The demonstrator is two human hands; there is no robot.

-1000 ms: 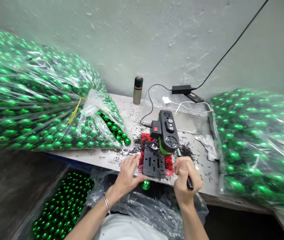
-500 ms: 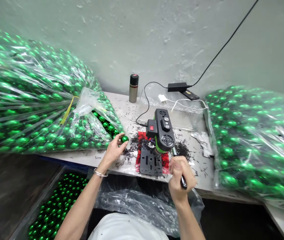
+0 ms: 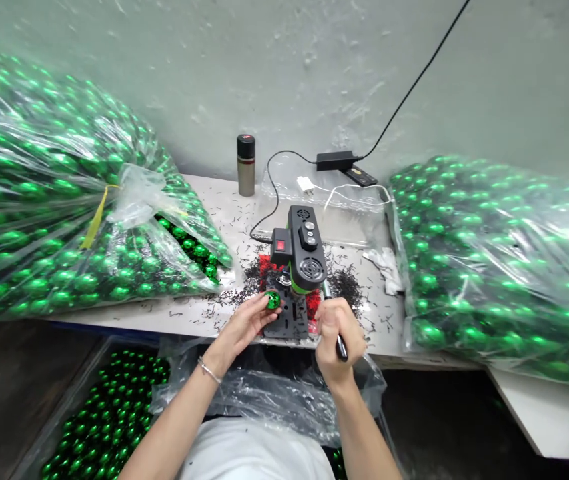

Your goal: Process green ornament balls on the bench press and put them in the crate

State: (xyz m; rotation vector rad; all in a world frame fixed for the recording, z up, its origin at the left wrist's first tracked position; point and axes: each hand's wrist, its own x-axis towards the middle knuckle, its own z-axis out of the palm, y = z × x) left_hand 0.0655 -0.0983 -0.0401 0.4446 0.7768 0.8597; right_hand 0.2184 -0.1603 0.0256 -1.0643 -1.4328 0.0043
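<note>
One green ball in left hand, held by fingertips over black plate; right hand clenched around lever. Possible drop: light hold on glossy surface. Possible finger pinch under machine: premature lever pull.

**Green ball held at the bench machine**

Reference: bench machine at dial centre; 12 o'clock faces the wall.

The left hand holds the green ball between thumb and fingers, over the left side of the slotted base plate. The right hand grips the black lever handle at 5 o'clock. A red mat lies under the base plate; black shavings surround it on the table.

Peripheral items:
- 11 o'clock: capped bottle, upright.
- 1 o'clock: power adapter.
- 3 o'clock: white cloth; beyond it, right bag of green balls.
- 8 o'clock, below table level: lined bin of green balls.
- 9 o'clock: left bag of green balls, with an opening.
</note>
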